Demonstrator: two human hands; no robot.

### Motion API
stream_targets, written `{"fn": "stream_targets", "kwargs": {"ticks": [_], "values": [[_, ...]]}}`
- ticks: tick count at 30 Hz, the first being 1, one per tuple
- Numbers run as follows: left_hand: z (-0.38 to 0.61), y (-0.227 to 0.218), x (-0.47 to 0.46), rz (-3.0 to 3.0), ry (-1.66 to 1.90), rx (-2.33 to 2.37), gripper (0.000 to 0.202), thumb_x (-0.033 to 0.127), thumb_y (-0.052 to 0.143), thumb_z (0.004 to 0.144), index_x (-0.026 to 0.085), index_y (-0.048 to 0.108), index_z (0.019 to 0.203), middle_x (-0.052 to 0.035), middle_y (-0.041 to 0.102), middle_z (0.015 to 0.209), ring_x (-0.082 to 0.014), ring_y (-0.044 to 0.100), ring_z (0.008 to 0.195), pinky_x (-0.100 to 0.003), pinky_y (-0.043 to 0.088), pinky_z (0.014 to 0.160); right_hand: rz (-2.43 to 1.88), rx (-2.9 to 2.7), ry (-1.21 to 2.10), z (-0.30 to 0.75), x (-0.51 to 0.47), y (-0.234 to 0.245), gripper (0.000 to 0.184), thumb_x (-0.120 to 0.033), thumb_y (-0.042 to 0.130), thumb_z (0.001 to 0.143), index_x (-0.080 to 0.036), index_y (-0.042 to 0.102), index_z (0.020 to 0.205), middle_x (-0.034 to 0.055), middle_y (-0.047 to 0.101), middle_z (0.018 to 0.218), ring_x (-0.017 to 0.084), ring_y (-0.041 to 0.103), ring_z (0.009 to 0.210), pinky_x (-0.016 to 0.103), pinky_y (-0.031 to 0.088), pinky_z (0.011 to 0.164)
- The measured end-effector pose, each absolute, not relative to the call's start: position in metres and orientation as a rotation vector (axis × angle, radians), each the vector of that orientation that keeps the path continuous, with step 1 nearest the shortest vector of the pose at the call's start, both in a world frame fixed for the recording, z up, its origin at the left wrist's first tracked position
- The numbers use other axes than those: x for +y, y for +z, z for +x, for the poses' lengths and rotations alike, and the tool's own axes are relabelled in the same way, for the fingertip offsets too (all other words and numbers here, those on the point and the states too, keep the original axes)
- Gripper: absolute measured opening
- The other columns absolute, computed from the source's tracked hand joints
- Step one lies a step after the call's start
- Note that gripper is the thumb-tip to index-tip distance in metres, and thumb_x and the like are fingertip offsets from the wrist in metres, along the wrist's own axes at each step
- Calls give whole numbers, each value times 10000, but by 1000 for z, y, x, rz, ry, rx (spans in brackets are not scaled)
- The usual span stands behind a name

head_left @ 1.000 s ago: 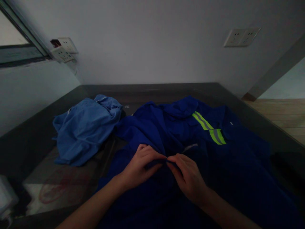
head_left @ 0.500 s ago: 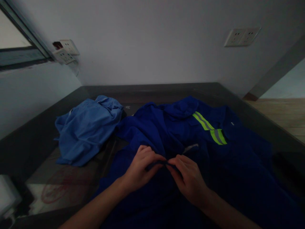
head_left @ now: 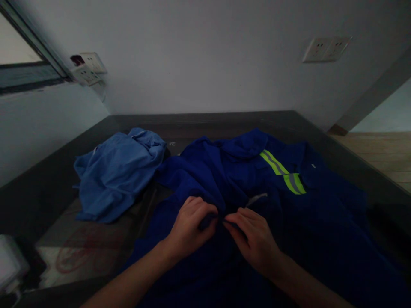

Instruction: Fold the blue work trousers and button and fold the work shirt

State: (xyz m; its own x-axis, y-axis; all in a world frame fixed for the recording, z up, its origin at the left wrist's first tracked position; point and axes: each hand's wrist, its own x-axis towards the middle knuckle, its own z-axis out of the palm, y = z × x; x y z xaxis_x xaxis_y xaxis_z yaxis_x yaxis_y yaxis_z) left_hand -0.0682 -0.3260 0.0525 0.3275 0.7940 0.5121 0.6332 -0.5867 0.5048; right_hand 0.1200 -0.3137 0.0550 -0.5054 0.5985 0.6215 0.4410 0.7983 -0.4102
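A dark blue work jacket (head_left: pixel 244 167) with yellow-green reflective strips (head_left: pixel 282 171) lies spread over the dark table in front of me. My left hand (head_left: pixel 194 222) pinches a fold of its cloth between thumb and fingers. Close on the right, my right hand (head_left: pixel 252 237) pinches the same part of the garment, fingertips almost meeting those of the left. Poor light hides the exact detail between the fingertips. Just beyond the right hand, a pale strip (head_left: pixel 257 198) shows on the jacket.
A lighter blue garment (head_left: pixel 120 173) lies crumpled on the left of the dark table (head_left: pixel 199 122). At the lower left edge is a white object (head_left: pixel 12 261). Behind the table rises a wall (head_left: pixel 192 60) with sockets (head_left: pixel 326 49). A dark item (head_left: pixel 390 222) sits at the right.
My left hand has curled slightly and drawn a little left, its fingertips now just apart from the right ones. The right hand and garments stay nearly where they were.
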Motion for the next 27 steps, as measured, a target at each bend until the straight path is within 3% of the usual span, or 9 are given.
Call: {"fn": "stream_targets", "kwargs": {"ticks": [3,9,18,22,27], "values": [[-68,54,-327,2375,1064,1322,78,149,518,854,198,553,904,-18,615,778,-168,543,753,-321,403,711,-760,-2162,253,121,-313,57,193,-178,423,968,-186,607,912,39,687,729,187,642,677,318,507,649],[-82,56,-318,2136,1091,1397,193,186,389,956,197,561,1044,-62,625,997,-175,569,966,-320,451,859,-818,-1992,288,128,-305,62,119,-216,497,943,-198,610,909,39,693,764,187,659,694,295,531,650],[-90,50,-308,2131,621,1541,170,227,452,934,202,617,963,-49,628,956,-192,584,915,-335,487,826,-809,-1890,280,131,-301,70,164,-283,587,912,-207,643,779,-1,660,629,162,633,581,269,522,575],[-90,51,-308,2136,639,1490,114,224,531,895,207,628,952,-46,622,988,-196,573,944,-338,485,841,-889,-1822,337,134,-300,74,202,-337,614,893,-208,640,740,-3,660,632,156,623,562,260,514,565],[-93,50,-305,2052,770,1488,120,217,505,901,189,590,821,-18,603,838,-157,582,785,-273,475,713,-1049,-1683,551,140,-296,71,273,-389,595,883,-203,612,685,-23,577,561,125,534,476,217,423,445]]}}
